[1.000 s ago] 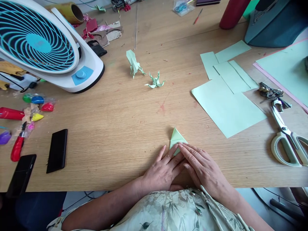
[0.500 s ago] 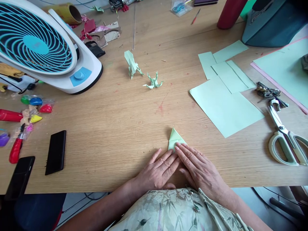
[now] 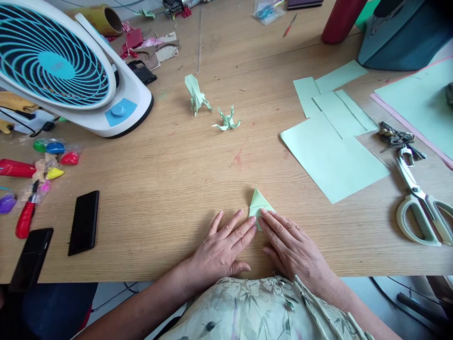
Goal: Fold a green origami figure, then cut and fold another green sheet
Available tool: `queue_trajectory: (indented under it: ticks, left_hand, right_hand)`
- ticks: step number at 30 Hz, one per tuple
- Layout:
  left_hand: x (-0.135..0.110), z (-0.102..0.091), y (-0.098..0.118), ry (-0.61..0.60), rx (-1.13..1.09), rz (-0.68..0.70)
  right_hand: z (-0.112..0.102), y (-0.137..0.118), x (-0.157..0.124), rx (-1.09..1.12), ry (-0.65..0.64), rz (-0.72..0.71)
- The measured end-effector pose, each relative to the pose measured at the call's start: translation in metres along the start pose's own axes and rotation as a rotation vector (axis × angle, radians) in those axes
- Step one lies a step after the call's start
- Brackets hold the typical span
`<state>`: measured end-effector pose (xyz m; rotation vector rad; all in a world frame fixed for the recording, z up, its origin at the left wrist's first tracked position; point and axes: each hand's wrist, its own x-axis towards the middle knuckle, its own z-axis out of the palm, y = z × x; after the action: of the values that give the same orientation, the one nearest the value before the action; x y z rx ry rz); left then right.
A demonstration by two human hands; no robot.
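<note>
A small piece of folded pale green paper (image 3: 258, 203) lies on the table near its front edge, with one pointed corner facing away from me. My right hand (image 3: 295, 245) rests flat over its right side, fingers stretched out and pressing on it. My left hand (image 3: 222, 248) lies spread on the wood, its fingertips touching the paper's lower left edge. Part of the paper is hidden under the fingers. Beyond it stand two folded green paper figures, a taller one (image 3: 197, 96) and a smaller spiky one (image 3: 227, 120).
Green paper sheets (image 3: 334, 163) and large scissors (image 3: 419, 203) lie to the right. A white and blue fan (image 3: 123, 111) stands at the left, with two black phones (image 3: 83, 223) and wrapped coloured lumps (image 3: 54, 148) near it. A red cylinder (image 3: 341, 21) stands at the back.
My left hand has slid left and its fingers have spread, uncovering more of the paper's lower part. My right hand stays on the paper. The view has shifted slightly.
</note>
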<state>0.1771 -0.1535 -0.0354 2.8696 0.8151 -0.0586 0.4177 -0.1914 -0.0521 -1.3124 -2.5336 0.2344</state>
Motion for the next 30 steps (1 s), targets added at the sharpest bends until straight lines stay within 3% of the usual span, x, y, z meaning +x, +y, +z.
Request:
queue_trajectory:
  ticks: [12, 30]
  left_hand:
    - [0.007, 0.000, -0.007, -0.026, -0.115, 0.000]
    - [0.016, -0.007, -0.019, -0.016, 0.014, 0.002]
  right_hand:
    - [0.005, -0.003, -0.002, -0.040, 0.028, 0.074]
    - [0.006, -0.006, -0.001, -0.006, 0.067, 0.149]
